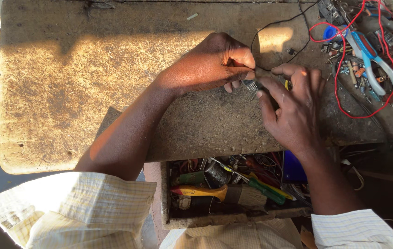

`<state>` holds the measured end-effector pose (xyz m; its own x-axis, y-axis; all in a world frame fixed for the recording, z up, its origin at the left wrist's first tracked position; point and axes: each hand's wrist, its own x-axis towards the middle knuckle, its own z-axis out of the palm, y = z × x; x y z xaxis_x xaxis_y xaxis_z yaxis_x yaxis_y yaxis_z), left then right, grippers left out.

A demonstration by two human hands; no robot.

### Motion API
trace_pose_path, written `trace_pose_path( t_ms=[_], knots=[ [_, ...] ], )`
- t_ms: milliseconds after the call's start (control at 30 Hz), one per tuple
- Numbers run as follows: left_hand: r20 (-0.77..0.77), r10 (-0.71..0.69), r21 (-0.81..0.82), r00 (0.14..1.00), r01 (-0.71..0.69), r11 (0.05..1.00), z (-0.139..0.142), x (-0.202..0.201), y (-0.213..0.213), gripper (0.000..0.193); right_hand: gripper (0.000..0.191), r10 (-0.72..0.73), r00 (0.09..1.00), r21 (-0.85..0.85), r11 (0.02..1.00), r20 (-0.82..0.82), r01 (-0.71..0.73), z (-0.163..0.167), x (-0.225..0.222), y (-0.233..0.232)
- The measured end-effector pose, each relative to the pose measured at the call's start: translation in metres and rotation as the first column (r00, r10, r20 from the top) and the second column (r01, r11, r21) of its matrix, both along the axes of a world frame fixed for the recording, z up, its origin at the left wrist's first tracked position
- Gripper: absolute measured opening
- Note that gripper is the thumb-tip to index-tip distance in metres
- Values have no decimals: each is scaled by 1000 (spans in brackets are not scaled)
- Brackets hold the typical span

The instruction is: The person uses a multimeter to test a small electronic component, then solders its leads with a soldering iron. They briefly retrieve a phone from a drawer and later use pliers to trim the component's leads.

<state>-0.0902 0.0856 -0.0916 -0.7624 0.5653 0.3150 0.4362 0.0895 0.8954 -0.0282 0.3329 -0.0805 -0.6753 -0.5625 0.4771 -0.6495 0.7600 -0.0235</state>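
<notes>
Both hands meet over a worn wooden bench (90, 92). The left hand (208, 64) and right hand (293, 110) pinch a small dark part (252, 85) between their fingertips, beside a black wire (275, 23). An open tool drawer (233, 189) lies below.

Light: you get warm, low sun from the left — strong on the worn table (67, 92) and your left hand (208, 62).
Shadows: long, dark over your right hand (293, 110) and the open drawer (233, 220).
Glare: one bright patch near the black wire (277, 23).
Sharpness: the centre is clear — the corners are dim.
</notes>
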Motion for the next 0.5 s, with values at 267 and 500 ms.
trace_pose_path(
  t_ms=[267, 500],
  knots=[
    [-21, -18, 4, 1000, 18, 1000, -7, -3, 6, 12, 32, 116, 987, -140, 981, -110, -131, 6, 5, 7],
    [-42, -4, -14, 999, 3, 1000, -16, 12, 0, 13, 35, 162, 959, -750, 597, -233, -283, -27, 6, 36]
  ],
)
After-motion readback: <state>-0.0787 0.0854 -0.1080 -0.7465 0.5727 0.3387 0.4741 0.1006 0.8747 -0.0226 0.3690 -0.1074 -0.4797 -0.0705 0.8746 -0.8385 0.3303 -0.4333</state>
